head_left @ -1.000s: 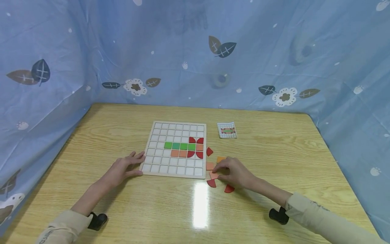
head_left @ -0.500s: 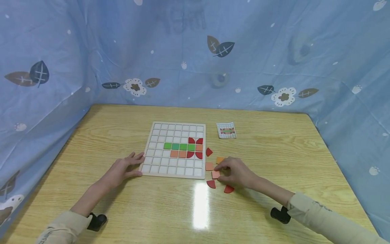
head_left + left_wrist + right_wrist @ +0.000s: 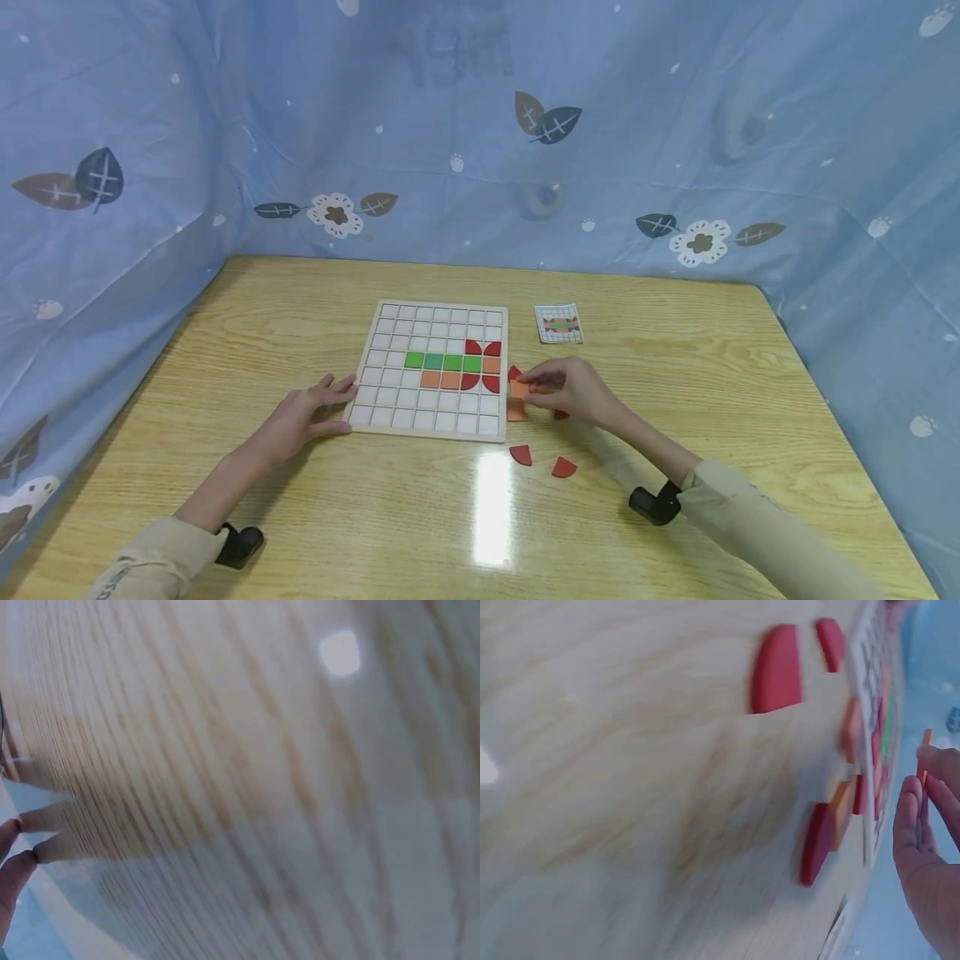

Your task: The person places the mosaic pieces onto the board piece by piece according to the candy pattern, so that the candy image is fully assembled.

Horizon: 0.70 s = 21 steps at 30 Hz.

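Note:
My right hand (image 3: 573, 392) pinches an orange square tile (image 3: 518, 389) between thumb and fingertips, just off the board's right edge. In the right wrist view the tile (image 3: 926, 739) stands on edge in the fingers. Below it lies a salmon square tile (image 3: 516, 414). The wooden grid board (image 3: 420, 434) carries a row of green tiles (image 3: 452, 363), a few salmon squares (image 3: 430, 379) and red quarter-circle tiles (image 3: 469, 381). My left hand (image 3: 300, 421) rests with fingers spread, fingertips at the board's left edge. Only its fingertips show in the left wrist view.
Red quarter circles (image 3: 565, 467) lie loose right of the board. In the right wrist view an orange tile (image 3: 841, 814) lies beside a red one (image 3: 817, 844). A printed pattern card (image 3: 558, 337) lies behind them. Blue cloth (image 3: 480, 167) hangs beyond the wooden table.
My right hand has moved up and away from the nearer loose tiles, carrying a square tile lifted from among them toward the board's right edge. The left hand stays in place.

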Tool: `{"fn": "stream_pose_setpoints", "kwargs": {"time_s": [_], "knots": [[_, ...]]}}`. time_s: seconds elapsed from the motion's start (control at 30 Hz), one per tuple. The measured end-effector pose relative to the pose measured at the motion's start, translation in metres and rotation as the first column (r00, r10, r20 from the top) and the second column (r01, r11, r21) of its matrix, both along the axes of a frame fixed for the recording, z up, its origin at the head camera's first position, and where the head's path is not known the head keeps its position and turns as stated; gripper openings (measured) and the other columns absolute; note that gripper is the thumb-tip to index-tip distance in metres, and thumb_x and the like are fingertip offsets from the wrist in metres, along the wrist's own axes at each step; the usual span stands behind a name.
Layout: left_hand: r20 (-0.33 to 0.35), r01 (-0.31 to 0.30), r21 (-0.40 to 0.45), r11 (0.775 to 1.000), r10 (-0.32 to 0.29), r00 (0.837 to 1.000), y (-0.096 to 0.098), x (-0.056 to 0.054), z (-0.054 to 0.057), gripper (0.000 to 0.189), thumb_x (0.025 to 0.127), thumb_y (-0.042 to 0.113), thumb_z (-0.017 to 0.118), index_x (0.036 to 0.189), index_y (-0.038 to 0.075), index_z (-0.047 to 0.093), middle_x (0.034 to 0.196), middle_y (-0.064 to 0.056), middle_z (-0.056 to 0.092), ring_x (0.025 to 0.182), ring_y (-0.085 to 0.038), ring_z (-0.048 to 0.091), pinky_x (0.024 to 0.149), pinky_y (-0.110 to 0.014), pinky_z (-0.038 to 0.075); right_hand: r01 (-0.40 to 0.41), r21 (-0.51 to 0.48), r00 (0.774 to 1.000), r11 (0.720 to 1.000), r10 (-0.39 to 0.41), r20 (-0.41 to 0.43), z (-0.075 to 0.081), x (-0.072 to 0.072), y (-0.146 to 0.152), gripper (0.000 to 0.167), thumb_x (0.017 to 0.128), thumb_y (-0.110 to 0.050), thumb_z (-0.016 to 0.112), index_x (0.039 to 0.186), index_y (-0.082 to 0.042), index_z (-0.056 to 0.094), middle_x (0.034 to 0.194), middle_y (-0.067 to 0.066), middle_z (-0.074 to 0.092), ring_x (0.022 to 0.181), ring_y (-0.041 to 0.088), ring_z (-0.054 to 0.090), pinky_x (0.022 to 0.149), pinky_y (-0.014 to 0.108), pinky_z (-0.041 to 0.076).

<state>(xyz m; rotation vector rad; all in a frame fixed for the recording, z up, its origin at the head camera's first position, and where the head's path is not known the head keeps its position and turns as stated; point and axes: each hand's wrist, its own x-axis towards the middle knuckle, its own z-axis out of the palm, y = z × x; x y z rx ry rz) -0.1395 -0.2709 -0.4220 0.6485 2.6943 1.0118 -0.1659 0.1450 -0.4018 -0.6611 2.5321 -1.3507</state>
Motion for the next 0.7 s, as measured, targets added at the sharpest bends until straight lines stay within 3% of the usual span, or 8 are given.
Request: {"fn": "stream_pose_setpoints", "kwargs": {"time_s": [0.13,0.43,0.7], "knots": [[-0.006,0.001,-0.001,1.000,-0.001,1.000,0.001,0.000,0.001,0.061,0.082,0.016,0.073,0.134,-0.007,0.049,0.145,-0.021,0.039,0.135,-0.052,0.024,0.104,-0.067,0.023,0.032,-0.042,0.999,0.999,-0.030,0.041,0.003,-0.008,-0.011,0.021,0.083,0.000,0.073,0.104,0.003,0.073,0.097,0.013,0.071,0.082,0.019,0.067,0.073,0.023,0.055],[-0.021,0.002,0.000,1.000,-0.002,1.000,0.002,0.000,0.002,0.061,0.082,0.015,0.074,0.134,-0.007,0.050,0.144,-0.021,0.040,0.134,-0.052,0.024,0.104,-0.066,0.023,0.087,-0.034,0.996,0.996,-0.088,-0.024,-0.001,-0.023,-0.037,0.021,0.084,0.001,0.071,0.105,0.006,0.071,0.098,0.017,0.071,0.083,0.024,0.068,0.070,0.028,0.056],[-0.044,0.001,0.003,1.000,-0.001,0.999,0.000,0.002,0.003,0.060,0.082,0.018,0.074,0.132,-0.008,0.052,0.142,-0.022,0.042,0.133,-0.052,0.026,0.104,-0.065,0.025,0.169,-0.051,0.983,0.984,-0.172,-0.068,-0.001,-0.034,-0.060,0.019,0.082,0.003,0.073,0.101,0.006,0.072,0.096,0.018,0.071,0.084,0.027,0.070,0.074,0.032,0.057]]}}
